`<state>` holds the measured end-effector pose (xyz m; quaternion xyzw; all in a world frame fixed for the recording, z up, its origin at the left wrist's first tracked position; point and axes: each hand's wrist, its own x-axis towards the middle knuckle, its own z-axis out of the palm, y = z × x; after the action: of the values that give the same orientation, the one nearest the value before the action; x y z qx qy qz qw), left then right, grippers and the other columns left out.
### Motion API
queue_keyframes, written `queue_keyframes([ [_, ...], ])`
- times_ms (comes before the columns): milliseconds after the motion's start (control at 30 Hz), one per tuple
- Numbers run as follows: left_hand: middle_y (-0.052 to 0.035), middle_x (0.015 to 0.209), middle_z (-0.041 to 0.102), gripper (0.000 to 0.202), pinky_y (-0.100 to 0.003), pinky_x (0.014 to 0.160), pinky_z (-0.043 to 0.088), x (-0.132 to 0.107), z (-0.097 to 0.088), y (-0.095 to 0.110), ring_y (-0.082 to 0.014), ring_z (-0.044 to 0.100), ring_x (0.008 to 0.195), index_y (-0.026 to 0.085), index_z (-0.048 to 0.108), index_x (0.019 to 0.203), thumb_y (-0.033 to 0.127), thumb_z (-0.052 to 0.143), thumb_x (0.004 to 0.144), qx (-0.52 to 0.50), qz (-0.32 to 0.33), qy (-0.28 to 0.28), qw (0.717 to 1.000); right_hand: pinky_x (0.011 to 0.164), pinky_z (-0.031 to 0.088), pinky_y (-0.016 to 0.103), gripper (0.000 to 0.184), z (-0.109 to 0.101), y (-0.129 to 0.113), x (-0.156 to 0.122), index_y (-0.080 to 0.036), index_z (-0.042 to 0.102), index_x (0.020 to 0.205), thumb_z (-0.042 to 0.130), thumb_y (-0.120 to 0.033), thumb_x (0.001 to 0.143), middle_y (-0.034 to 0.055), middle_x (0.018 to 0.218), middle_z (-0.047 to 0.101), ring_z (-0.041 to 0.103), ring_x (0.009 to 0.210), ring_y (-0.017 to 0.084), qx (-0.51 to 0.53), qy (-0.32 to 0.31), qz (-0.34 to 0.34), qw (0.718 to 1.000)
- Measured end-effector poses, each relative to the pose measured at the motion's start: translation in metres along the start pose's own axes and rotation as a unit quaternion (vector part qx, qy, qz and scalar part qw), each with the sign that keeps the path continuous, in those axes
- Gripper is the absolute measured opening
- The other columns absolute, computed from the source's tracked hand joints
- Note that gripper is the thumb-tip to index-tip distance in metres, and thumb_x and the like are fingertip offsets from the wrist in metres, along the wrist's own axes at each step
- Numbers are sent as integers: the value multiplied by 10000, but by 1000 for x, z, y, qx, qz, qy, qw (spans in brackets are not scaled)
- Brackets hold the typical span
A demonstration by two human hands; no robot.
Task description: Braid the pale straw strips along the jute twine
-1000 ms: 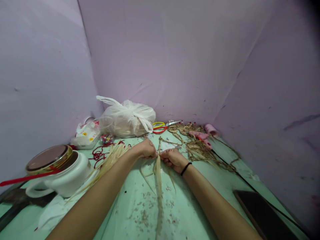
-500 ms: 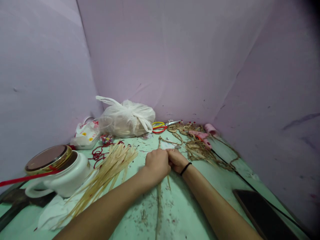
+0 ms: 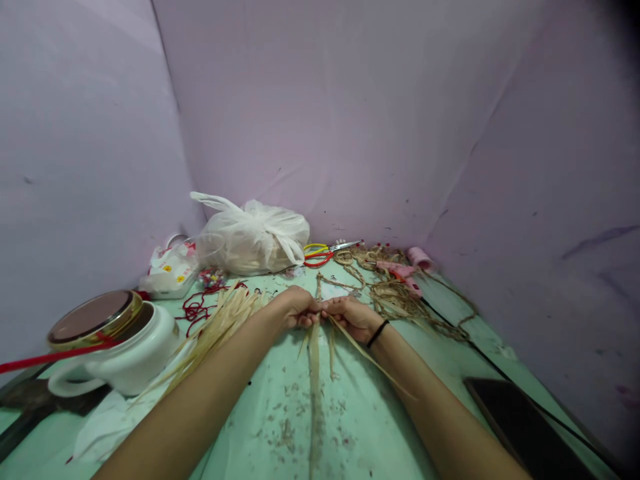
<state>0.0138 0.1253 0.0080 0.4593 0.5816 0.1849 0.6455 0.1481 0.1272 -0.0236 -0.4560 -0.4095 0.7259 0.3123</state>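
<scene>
My left hand [image 3: 301, 308] and my right hand [image 3: 347, 316] meet fingertip to fingertip over the pale green table [image 3: 270, 413]. Both are pinched on a braid of straw-coloured fibre strips [image 3: 315, 373], whose loose ends hang toward me; one long strip slants under my right wrist. Beyond my fingers the finished-looking braided cord [image 3: 345, 285] runs away and bends to the right. My fingers hide the exact crossing of the strips. A bundle of loose flat strips [image 3: 220, 327] lies left of my left forearm.
At left stand a white mug [image 3: 145, 360], a gold-rimmed lid [image 3: 95, 319] and a hammer [image 3: 35, 400]. A white plastic bag [image 3: 255, 233], scissors [image 3: 320, 255], a heap of braided cord [image 3: 395, 300] and a pink glue gun [image 3: 400, 270] lie behind. At right is a dark phone [image 3: 520, 420].
My left hand has turned and shifted slightly left, so its fingers now show. My right hand has opened from a fist-like grip into a pinch, and a long strip now slants right.
</scene>
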Motion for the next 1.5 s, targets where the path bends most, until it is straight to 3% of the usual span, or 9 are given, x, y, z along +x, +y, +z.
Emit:
queue_keyframes([
  [100, -11, 473, 516, 154, -123, 362, 299, 5, -2, -3, -27, 420, 375, 77, 555, 572, 48, 484, 706, -44, -29, -18, 998, 344, 215, 143, 66, -2, -2, -2, -101, 545, 561, 560, -45, 594, -17, 451, 526, 320, 353, 21, -51, 3, -19, 999],
  [233, 14, 402, 458, 164, -159, 335, 269, 7, -1, -6, -40, 373, 330, 98, 509, 502, 75, 523, 663, 22, 6, 50, 998, 348, 206, 164, 52, -2, 0, 0, -114, 549, 557, 552, -64, 569, -39, 426, 507, 303, 347, 28, -168, 40, -82, 982],
  [467, 39, 291, 318, 176, -206, 347, 204, 0, 8, -3, -60, 277, 291, 141, 443, 425, 109, 516, 581, 161, 36, 138, 977, 435, 294, 176, 66, -2, 2, 3, -130, 600, 559, 535, -120, 562, -9, 489, 553, 442, 477, 80, -425, 140, -177, 877],
  [633, 34, 300, 315, 179, -212, 360, 209, -4, 13, 0, -68, 287, 305, 148, 435, 434, 141, 518, 593, 174, 15, 142, 974, 411, 238, 203, 112, 0, -10, -9, -138, 561, 442, 545, -151, 551, -11, 385, 458, 400, 425, 83, -497, 167, -133, 841],
  [833, 28, 299, 330, 164, -215, 354, 202, 3, 15, -4, -73, 294, 299, 153, 433, 432, 147, 508, 577, 148, 14, 149, 978, 400, 253, 214, 140, 5, -15, -14, -142, 581, 408, 526, -114, 534, 17, 369, 505, 423, 391, 95, -477, 164, -75, 860],
  [1033, 18, 324, 380, 149, -189, 343, 171, 10, 3, -9, -48, 292, 301, 133, 442, 427, 140, 498, 564, 65, 4, 78, 995, 407, 259, 213, 144, 18, -13, -20, -150, 629, 426, 545, -105, 533, 28, 397, 562, 446, 415, 99, -512, 148, -109, 839],
  [1267, 56, 308, 319, 190, -190, 331, 125, 6, -10, -6, -35, 233, 275, 147, 442, 452, 212, 590, 554, 125, 5, 72, 990, 374, 288, 189, 94, 18, -28, -34, -127, 628, 503, 595, -130, 591, 16, 456, 583, 447, 394, 79, -400, 27, -19, 916],
  [1400, 58, 349, 350, 202, -180, 335, 111, 14, -18, -10, -29, 245, 298, 144, 492, 509, 297, 624, 514, 108, 30, 34, 993, 376, 343, 176, 60, 14, -37, -37, -124, 576, 580, 602, -112, 632, 50, 598, 636, 529, 465, 94, -272, 177, -29, 945],
  [1500, 53, 388, 384, 203, -180, 333, 103, 19, -20, -14, -26, 245, 309, 145, 495, 528, 307, 612, 493, 89, 56, 14, 994, 405, 411, 194, 67, 17, -33, -33, -127, 557, 639, 545, -69, 670, 47, 613, 629, 547, 474, 99, -145, 139, 5, 980],
])
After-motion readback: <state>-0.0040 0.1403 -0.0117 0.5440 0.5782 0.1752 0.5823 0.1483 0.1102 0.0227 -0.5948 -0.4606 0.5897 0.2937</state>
